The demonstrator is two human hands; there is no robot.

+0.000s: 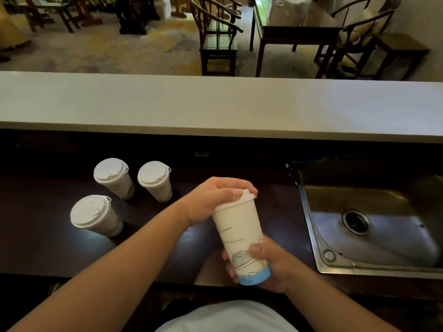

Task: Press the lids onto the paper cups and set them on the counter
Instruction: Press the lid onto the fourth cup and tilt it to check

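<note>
I hold a tall white paper cup (239, 236) with a blue base, tilted, above the dark counter (48, 248). My right hand (271, 262) grips its lower part. My left hand (215, 197) lies over its white lid (247, 196), fingers curled on the rim. Three lidded paper cups stand on the counter to the left: one at the back left (113, 176), one at the back middle (155, 179), one nearer (93, 214).
A steel sink (374, 226) is set into the counter at the right. A raised pale ledge (215, 104) runs across behind the work surface. Beyond it are wooden chairs (218, 34) and a table (294, 27).
</note>
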